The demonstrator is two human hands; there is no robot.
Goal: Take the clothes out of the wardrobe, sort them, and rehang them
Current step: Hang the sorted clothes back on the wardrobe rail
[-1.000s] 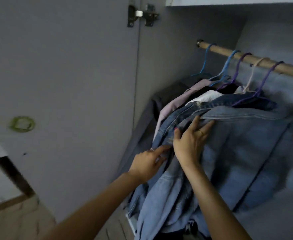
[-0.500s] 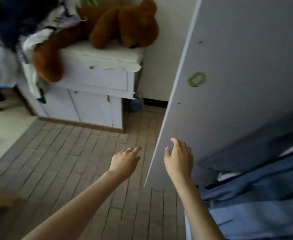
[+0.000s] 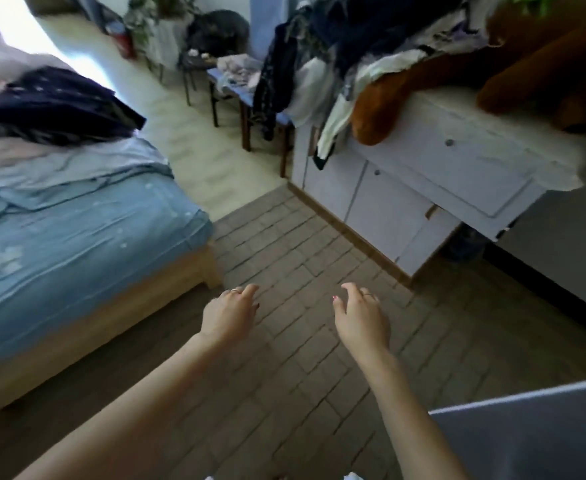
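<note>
Both hands — left hand (image 3: 230,315) and right hand (image 3: 360,315) — are hovering mid-frame, fingers loosely curled, holding nothing. Dark clothes (image 3: 59,105) are lying on the bed (image 3: 76,237), upper left — reaching there squarely seems wise.

A dark navy garment (image 3: 59,105) lies crumpled on the bed; mixed clothes (image 3: 336,46) heap atop the cabinet.

Brick-patterned floor (image 3: 305,271) lies under me; left of it my blue-sheeted bed (image 3: 76,237), right a white cabinet (image 3: 405,188).
</note>
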